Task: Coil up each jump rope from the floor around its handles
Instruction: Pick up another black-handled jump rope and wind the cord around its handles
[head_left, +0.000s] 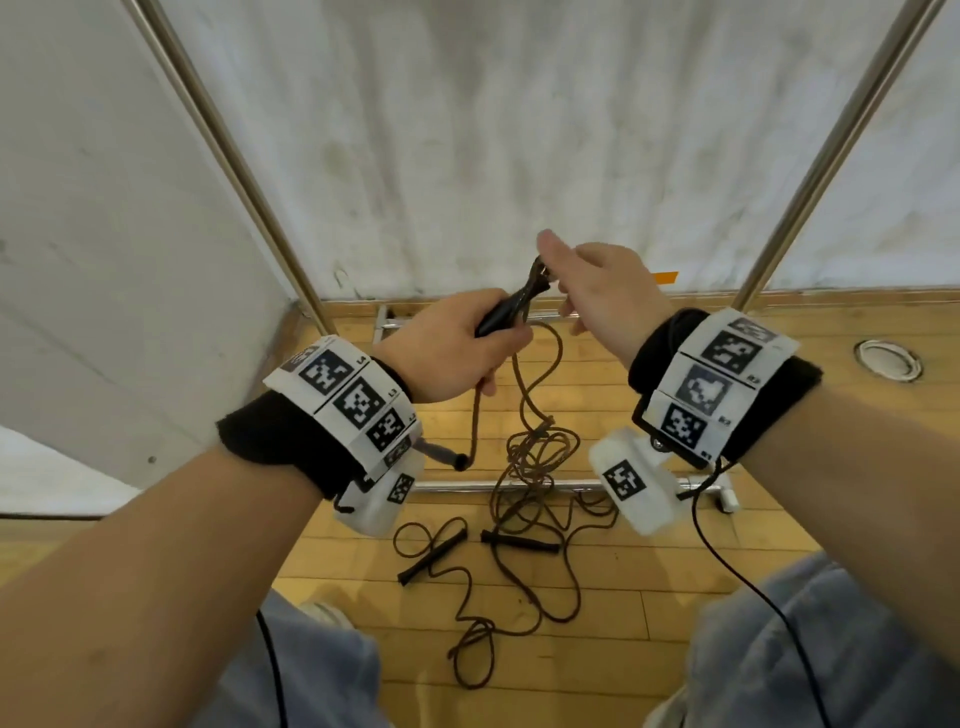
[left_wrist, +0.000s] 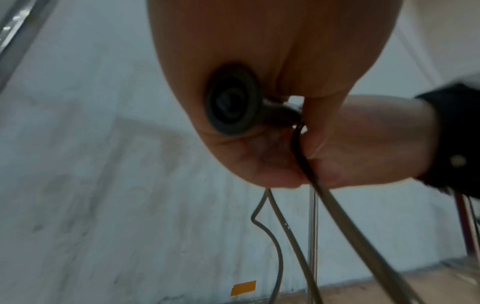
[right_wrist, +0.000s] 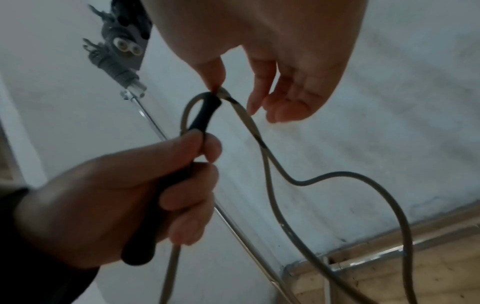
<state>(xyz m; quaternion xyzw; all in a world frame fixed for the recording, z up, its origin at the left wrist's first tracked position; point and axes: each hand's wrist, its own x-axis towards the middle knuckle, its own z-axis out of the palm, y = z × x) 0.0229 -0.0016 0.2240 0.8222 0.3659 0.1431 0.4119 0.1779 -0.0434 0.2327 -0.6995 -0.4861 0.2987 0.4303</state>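
Now left hand (head_left: 447, 353) grips handle (right_wrist: 200, 117); right hand (head_left: 608, 296) pinches rope (right_wrist: 262, 148).

We count four black handles: one held (head_left: 498, 316), one dangling (head_left: 448, 458), two on the floor (head_left: 432, 557) (head_left: 521, 541). Two hands, left (head_left: 447, 353) and right (head_left: 602, 291); two upright metal poles (head_left: 228, 156) (head_left: 836, 156).
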